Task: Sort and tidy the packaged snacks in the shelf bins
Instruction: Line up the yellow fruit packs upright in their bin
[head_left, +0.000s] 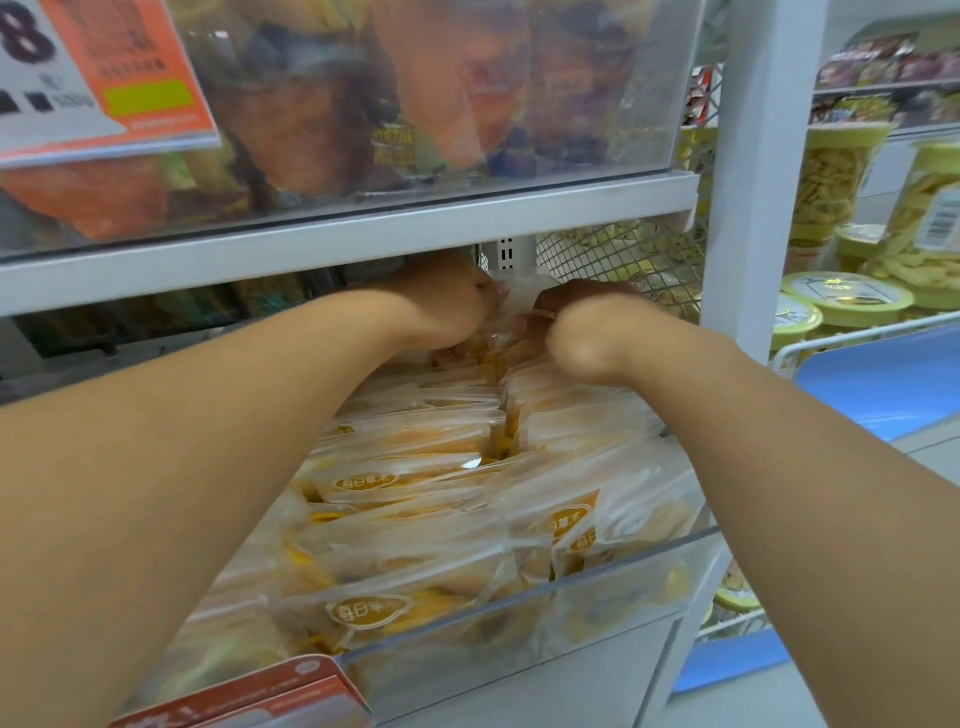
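Observation:
A clear plastic shelf bin (613, 564) holds several translucent snack packets (410, 467) with yellow-orange contents, standing in rows. Both my arms reach deep to the back of the bin, under the shelf above. My left hand (447, 306) has its fingers curled round the top of a rear packet (501, 332). My right hand (582, 322) is blurred and pinches the same packet, or one beside it, from the right. The fingertips are partly hidden by the packets and the shelf edge.
The white shelf board (337, 244) hangs low just above my hands. An upper clear bin (415, 104) holds orange packets, with a price card (93, 73) at its left. A white upright post (763, 171) stands at the right; beyond it are tubs with yellow lids (847, 293). Metal mesh (623, 260) backs the bin.

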